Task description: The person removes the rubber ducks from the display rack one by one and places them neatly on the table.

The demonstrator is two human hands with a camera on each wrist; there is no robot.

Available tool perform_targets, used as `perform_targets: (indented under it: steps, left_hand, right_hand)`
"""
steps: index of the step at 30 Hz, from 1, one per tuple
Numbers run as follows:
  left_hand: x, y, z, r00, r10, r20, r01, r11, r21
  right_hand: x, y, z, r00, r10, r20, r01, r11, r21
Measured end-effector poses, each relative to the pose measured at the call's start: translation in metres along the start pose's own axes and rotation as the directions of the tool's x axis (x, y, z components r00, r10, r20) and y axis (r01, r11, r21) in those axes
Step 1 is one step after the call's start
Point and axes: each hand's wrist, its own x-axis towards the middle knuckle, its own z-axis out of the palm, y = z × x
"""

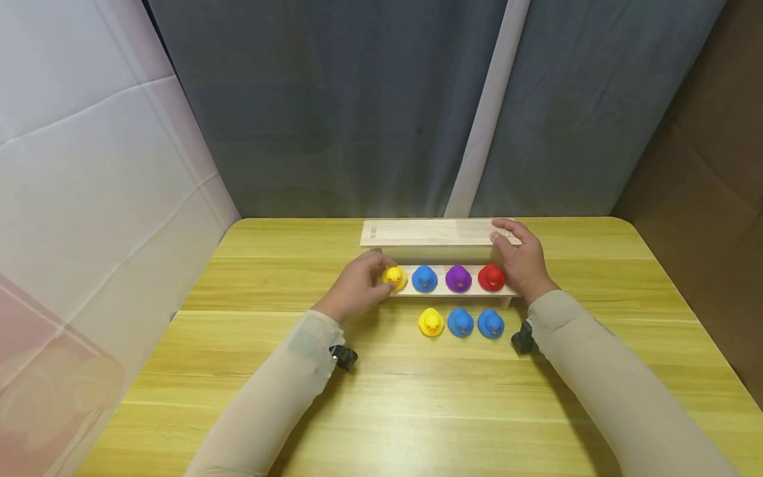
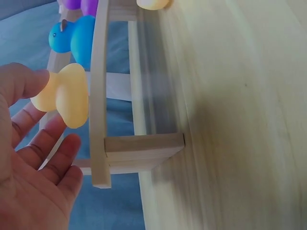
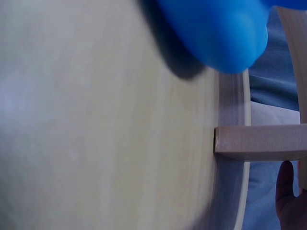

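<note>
On a two-tier wooden stand (image 1: 429, 233), a row of rubber ducks sits along the lower board. My left hand (image 1: 357, 285) pinches the yellow duck (image 2: 72, 96) at the left end, its thumb over the duck's head and fingers behind. To the right stand a blue duck (image 1: 424, 279), a purple duck (image 1: 458, 279) and a red duck (image 1: 491, 277). Beside the red one, my right hand (image 1: 524, 260) reaches around the stand's right end, thumb and index finger spread loosely at the upper board. Only a little of that hand shows in the right wrist view.
In front of the stand, a second yellow duck (image 1: 431, 322) and two blue ducks, one in the middle (image 1: 461, 322) and one at the right (image 1: 491, 324), line up on the wooden table (image 1: 417, 411). A grey curtain (image 1: 334, 112) hangs behind the table.
</note>
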Motion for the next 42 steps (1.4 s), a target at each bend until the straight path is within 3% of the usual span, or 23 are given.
perform_targets:
  steps: [8, 15, 20, 28, 42]
  left_hand:
    - [-0.005, 0.007, -0.002, 1.000, -0.009, 0.013, 0.010, 0.998, -0.054]
    - [-0.013, 0.015, -0.005, 1.000, 0.009, 0.030, -0.006, 0.995, -0.102]
    - [-0.019, 0.019, -0.003, 0.999, 0.031, 0.028, -0.028, 0.996, -0.090]
    - [-0.027, 0.026, 0.000, 0.998, 0.052, 0.045, -0.048, 0.995, -0.086]
    - [-0.040, 0.029, 0.006, 0.995, 0.031, 0.091, -0.023, 0.996, -0.085]
  right_hand:
    - [0.003, 0.005, 0.000, 1.000, -0.008, 0.006, 0.008, 1.000, 0.001]
    - [0.012, 0.023, 0.000, 1.000, -0.022, -0.005, 0.022, 1.000, -0.012]
    - [0.020, 0.038, 0.000, 1.000, -0.014, -0.009, 0.014, 1.000, -0.013]
    - [0.019, 0.041, -0.001, 0.999, -0.029, -0.013, 0.029, 0.999, -0.027]
    - [0.019, 0.044, -0.001, 1.000, -0.024, -0.015, 0.023, 0.998, -0.058]
